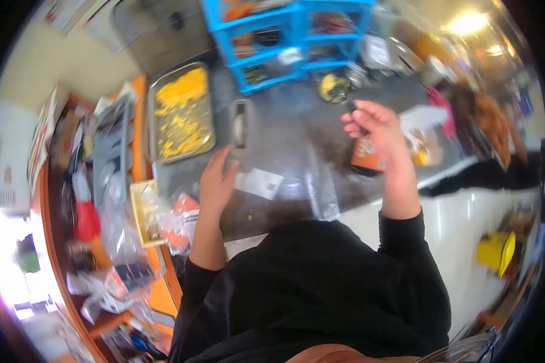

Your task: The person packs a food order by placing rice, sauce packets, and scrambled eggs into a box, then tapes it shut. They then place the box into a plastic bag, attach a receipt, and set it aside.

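My left hand (pixel 217 180) hovers at the left of the dark counter, fingers apart and holding nothing. Close to its fingertips lies a grey object with a dark slot (pixel 241 124). A metal tray (pixel 212 136) of yellow food pieces (pixel 181 109) is just beyond that hand. White paper (pixel 261 183) with a printed square code lies to its right. My right hand (pixel 376 124) is raised over the right side, fingers curled together around something small and dark, too blurred to name. Below it sits an orange and black box (pixel 367 155).
Blue stacked shelves (pixel 297 39) stand at the back, beside a round container (pixel 335 88) with yellow contents. Left are a grey cutlery organizer (pixel 112 136), a yellow bin (pixel 140 212) and plastic bags (pixel 118 224). Another person's arm (pixel 518 142) shows far right. A yellow bucket (pixel 495 253) is on the lower right.
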`<state>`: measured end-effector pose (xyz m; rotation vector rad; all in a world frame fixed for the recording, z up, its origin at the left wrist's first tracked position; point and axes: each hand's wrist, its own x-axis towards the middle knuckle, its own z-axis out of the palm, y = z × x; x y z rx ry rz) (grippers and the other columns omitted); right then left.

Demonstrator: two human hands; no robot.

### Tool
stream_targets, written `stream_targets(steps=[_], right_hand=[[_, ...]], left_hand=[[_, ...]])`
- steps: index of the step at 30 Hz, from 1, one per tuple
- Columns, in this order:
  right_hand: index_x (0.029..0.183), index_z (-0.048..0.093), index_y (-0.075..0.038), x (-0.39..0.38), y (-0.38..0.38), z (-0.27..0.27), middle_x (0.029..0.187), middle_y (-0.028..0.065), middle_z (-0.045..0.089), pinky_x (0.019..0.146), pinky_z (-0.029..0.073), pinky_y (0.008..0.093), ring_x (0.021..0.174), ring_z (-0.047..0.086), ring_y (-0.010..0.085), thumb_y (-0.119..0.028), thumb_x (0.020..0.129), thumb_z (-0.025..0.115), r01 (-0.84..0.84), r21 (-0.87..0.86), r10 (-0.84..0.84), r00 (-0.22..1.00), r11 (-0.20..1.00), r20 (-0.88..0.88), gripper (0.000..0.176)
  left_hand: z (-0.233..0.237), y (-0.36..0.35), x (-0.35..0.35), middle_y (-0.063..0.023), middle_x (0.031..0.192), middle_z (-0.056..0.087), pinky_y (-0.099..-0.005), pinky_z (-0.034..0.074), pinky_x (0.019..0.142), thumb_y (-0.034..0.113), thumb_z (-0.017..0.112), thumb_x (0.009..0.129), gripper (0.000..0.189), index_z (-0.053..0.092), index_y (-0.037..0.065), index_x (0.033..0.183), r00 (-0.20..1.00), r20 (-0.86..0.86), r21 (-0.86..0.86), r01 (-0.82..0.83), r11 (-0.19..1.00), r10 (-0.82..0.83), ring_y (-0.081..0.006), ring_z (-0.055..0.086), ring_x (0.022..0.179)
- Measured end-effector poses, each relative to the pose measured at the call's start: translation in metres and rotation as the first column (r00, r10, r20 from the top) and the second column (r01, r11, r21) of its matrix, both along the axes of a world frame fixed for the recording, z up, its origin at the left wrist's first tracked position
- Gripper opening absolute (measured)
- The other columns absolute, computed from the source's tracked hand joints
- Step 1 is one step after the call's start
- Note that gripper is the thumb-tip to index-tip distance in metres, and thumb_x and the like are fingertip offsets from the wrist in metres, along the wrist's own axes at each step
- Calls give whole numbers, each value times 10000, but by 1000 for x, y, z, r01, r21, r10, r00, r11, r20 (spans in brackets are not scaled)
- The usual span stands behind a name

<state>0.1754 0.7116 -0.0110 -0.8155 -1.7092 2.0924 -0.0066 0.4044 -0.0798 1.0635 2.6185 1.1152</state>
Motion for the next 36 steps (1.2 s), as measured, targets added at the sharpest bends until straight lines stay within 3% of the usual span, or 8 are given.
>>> stream_targets(steps=[5,9,11,13,20,25,30,36], right_hand=[[1286,476,11,-160,-87,-20,1082,123,641,760,542,306,878,649,202,-116,923,537,-579,25,579,815,815,15,389],[1162,583,-7,-269,-140,-39,1052,109,649,770,527,327,902,642,228,-161,904,569,-636,150,597,766,757,237,301],[1023,643,-49,-318,-145,-28,985,140,642,752,511,366,863,636,277,-240,858,616,-494,704,451,851,510,270,255],[812,675,-98,-375,-139,-13,879,172,605,781,471,433,861,593,346,-272,797,638,-214,950,366,923,229,120,179],[1187,517,-94,-561,-77,79,1085,93,574,840,442,465,1046,541,298,-119,820,494,96,795,-15,991,-598,-131,368],[1403,318,-102,-641,-29,116,1423,71,385,979,331,540,1286,372,300,-157,874,443,-59,772,-294,941,-632,-169,547],[1465,203,-222,-660,10,127,1480,26,316,1009,294,559,1335,322,287,-180,897,400,-278,827,-495,869,-489,0,602],[1305,451,-241,-632,-13,159,1330,56,481,919,411,511,1214,469,298,-184,871,470,-204,931,-358,930,-303,88,438]], left_hand=[[-16,-66,-60,-213,1393,381,-452,318,1050,225,584,866,560,389,18,1348,984,-55,-211,-179,961,171,-371,375,1283],[-50,-98,-95,-213,1465,260,-534,250,1078,260,599,853,642,330,13,1380,976,-115,-408,-214,887,183,-430,267,1332],[-65,-106,-103,-219,1480,219,-559,235,1075,273,595,853,663,312,3,1388,983,-96,-435,-181,882,155,-444,236,1341],[-82,-110,-106,-232,1487,194,-571,221,1076,292,584,856,682,295,-13,1394,989,-82,-427,-149,892,126,-446,215,1351],[-93,-114,-97,-255,1436,294,-532,201,1093,317,567,873,655,329,-41,1368,988,1,-351,-146,925,156,-422,261,1338],[-73,-120,-101,-238,1261,515,-485,331,1043,240,573,877,476,466,-12,1267,974,80,-14,-213,977,213,-382,501,1163],[-59,-120,-106,-154,1150,596,-459,423,964,172,567,874,375,520,57,1228,963,151,137,-244,960,223,-336,581,1042],[-41,-121,-109,-142,1111,624,-365,474,905,130,578,868,346,545,54,1204,925,245,152,-331,931,289,-303,613,1003]])
